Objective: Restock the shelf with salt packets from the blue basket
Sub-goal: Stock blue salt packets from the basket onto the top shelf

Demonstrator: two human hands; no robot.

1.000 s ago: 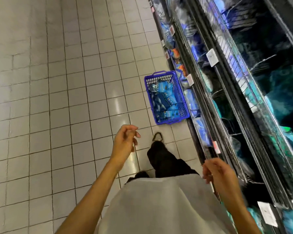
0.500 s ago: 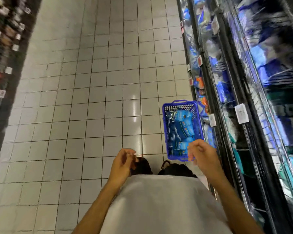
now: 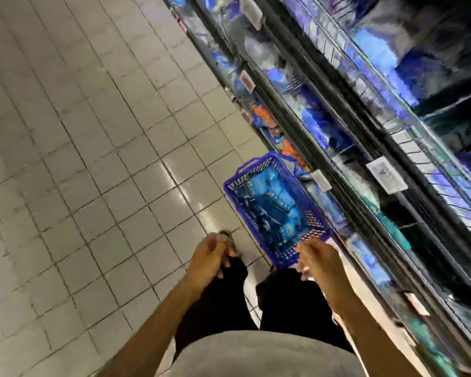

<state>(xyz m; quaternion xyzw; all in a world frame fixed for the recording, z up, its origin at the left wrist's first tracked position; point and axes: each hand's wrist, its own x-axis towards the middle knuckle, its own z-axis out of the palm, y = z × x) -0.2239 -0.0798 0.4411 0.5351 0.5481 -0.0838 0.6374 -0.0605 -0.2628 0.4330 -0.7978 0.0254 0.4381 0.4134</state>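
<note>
The blue basket was seen standing on the tiled floor, pressed close along the foot of the shelf at the right of the aisle. It was filled with blue salt packets, piled loosely and not stacked in any order that could be made out through the blur.

The basket lay ahead of the person and slightly to the right. Its long axis ran away from the person and roughly parallel to the shelf edge, so that a short end with its rim was turned toward the body.

The right hand was held just above that near end, its fingers loosely curled and nothing seen between them; whether the rim was touched could not be told, as the frame was smeared by motion. The left hand hung over the floor to the left of the basket, apart from it, with the fingers curled inward and no object visible in them.

The right hand was therefore judged the nearer of the two, both to the packets and to the shelf beside them. A reach forward and down into the basket was judged to be what the next step called for, and the packets at the near end would be met first. Which shelf level was meant to be filled could not be told.
</note>
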